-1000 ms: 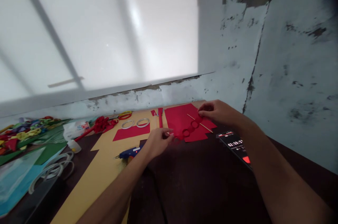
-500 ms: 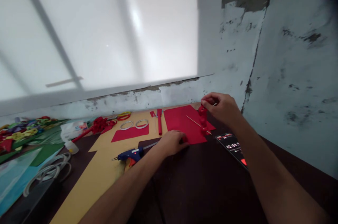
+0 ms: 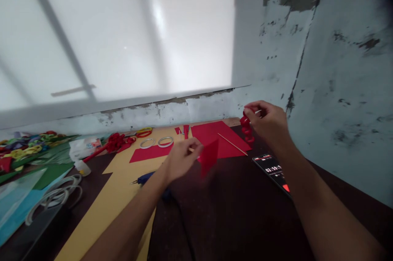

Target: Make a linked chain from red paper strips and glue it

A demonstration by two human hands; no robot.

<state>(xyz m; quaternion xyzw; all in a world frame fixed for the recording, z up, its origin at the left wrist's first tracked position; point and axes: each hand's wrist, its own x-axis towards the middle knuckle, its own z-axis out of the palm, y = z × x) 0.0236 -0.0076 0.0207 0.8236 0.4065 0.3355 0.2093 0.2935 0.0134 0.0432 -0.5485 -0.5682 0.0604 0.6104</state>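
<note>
My left hand (image 3: 184, 156) pinches the edge of a small red paper piece (image 3: 210, 155), which hangs blurred above the dark table. Farther right, my right hand (image 3: 268, 119) is closed on a curled red paper strip (image 3: 246, 130) that dangles in a spiral; a pale stick end shows between the fingers. A large red sheet (image 3: 215, 132) lies behind the hands, with a thin wooden stick (image 3: 232, 144) across it. Beneath my left forearm, a blue glue gun (image 3: 144, 178) is partly hidden.
A phone (image 3: 272, 173) lies by my right forearm. Two silver rings (image 3: 166, 142) rest on red and tan paper (image 3: 101, 212). To the left are a red paper flower (image 3: 116, 142), yellow-handled scissors (image 3: 144, 132), a glue bottle (image 3: 82, 168) and a coiled cable (image 3: 58, 195). Walls stand behind and right.
My left hand has lifted off the table, moving left with the small red paper piece in its fingers. My right hand has shifted slightly right and up with the curled strip.
</note>
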